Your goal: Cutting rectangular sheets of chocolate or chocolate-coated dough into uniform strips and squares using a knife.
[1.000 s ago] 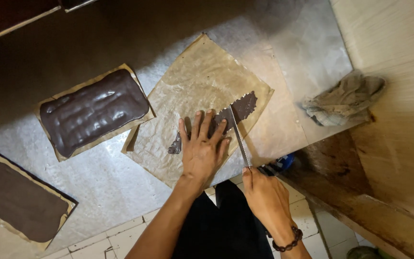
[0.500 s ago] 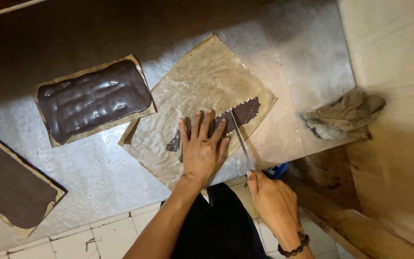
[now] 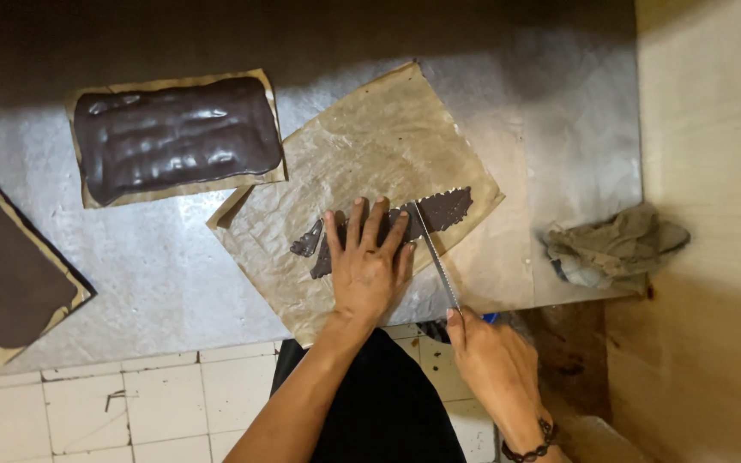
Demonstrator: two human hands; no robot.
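Left hand [image 3: 369, 267] pressed flat, fingers spread and released, on a dark brown strip [image 3: 439, 211] lying across a crumpled sheet of brown paper [image 3: 362, 146]. Nothing gripped there; palm and fingertips only holding the strip down against the paper. Right hand [image 3: 492, 360] clenched around the blue handle of a long knife [image 3: 436, 254], only a sliver of blue showing past the knuckles. Blade laid across the strip just beside the left hand's little finger, tip reaching the strip's far edge, cutting edge down on the dark material. Strip itself near the paper's lower right side, part hidden under the left hand, a ragged end poking out to the left of the thumb. Paper resting askew on a dull metal table [image 3: 173, 266]. Farther left on the same table, a thick glossy dark slab [image 3: 177, 137] on its own sheet, well apart from the hands. At the far left edge, a flatter matte dark sheet [image 3: 2, 257], partly cut off by the frame. To the right, a crumpled grey rag [image 3: 615, 249] at the table's edge, next to a pale wooden board [image 3: 713, 171]. Beaded bracelet [image 3: 529, 447] on the right wrist. White tiled floor [image 3: 130, 403] below the table's near edge.
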